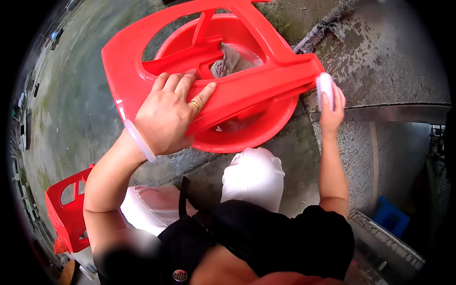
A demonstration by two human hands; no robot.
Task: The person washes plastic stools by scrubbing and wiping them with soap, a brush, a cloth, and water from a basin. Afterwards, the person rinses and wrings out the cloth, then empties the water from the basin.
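Through the head camera I have a red stool point(266, 83) tipped over a red basin point(247, 145), lying across the rim, with its outer part reaching past the basin to the left. I see the left hand point(166, 114) set on top of the stool beside a cut-out, its fingers straight and slightly spread, the index finger farthest from the others; the thumb is mostly hidden, so I cannot tell whether it grips underneath. That hand wears a gold ring point(195, 105), and a pale bangle point(139, 141) circles the wrist. On the other side I read the right hand point(331, 107) as closed, thumb and fingers pinching a pale block point(325, 90) at the stool's right-hand end. The block looks to be touching the red plastic there; from here I cannot tell if it is a brush or a sponge. Inside the basin I make out a bunched greyish cloth point(232, 59). The person's pale-clad knee point(254, 175) comes close to the near rim. I also see a second stool point(69, 218) beyond the left arm, and a blue crate point(392, 216) well off to the right.
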